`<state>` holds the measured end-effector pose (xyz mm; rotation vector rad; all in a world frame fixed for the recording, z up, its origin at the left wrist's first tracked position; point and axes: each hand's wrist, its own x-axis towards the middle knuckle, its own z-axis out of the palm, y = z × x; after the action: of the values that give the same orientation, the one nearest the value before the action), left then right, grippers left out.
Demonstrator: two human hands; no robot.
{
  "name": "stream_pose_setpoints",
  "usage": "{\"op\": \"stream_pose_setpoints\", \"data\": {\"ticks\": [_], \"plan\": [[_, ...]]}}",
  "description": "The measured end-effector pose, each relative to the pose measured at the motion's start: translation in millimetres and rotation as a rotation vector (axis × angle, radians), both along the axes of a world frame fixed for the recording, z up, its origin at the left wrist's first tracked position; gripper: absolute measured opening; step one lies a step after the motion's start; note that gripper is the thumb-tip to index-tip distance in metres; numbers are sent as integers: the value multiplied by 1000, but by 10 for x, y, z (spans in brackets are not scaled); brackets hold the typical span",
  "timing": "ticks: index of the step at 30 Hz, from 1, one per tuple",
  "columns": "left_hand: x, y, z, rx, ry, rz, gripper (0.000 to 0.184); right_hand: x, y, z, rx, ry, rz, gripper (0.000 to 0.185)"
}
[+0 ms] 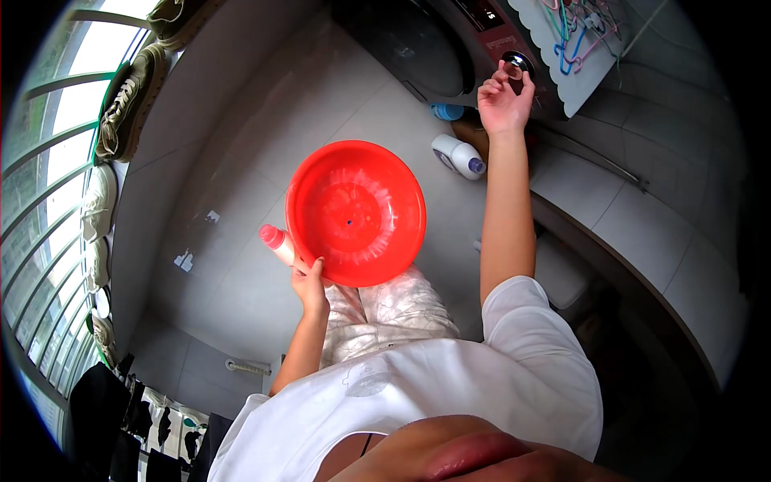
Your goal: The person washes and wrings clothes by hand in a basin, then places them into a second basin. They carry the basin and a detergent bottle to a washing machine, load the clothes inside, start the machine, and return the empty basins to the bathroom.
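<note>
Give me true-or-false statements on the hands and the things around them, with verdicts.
1. The left hand holds the red basin at its rim. True.
2. The right hand rests on the basin. False: the right hand is at the round dial of the washing machine.
3. A pink-capped bottle is beside the basin. True.
4. The white bottle is inside the basin. False: the white bottle is on the floor.

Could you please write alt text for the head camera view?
A left hand holds a red basin by its rim and a pink-capped bottle; the right hand is at the dial of a washing machine. A white bottle is on the floor.
</note>
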<state>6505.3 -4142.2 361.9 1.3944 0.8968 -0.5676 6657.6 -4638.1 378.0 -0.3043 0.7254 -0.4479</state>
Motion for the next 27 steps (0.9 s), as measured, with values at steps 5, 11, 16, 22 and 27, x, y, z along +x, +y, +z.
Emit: {"op": "stream_pose_setpoints", "data": {"ticks": [5, 11, 16, 22, 27], "plan": [[26, -27, 30, -22, -3, 5, 38, 4, 13, 13, -24, 45, 11, 47], [48, -42, 42, 0, 9, 10, 36, 32, 120, 29, -28, 19, 12, 50], [60, -49, 42, 8, 21, 12, 32, 300, 530, -26, -543, 292, 322, 51], [53, -47, 47, 4, 8, 12, 32, 700, 289, -119, -827, 490, 226, 42], [62, -66, 59, 12, 4, 30, 31, 786, 264, -198, -940, 621, 238, 45]]}}
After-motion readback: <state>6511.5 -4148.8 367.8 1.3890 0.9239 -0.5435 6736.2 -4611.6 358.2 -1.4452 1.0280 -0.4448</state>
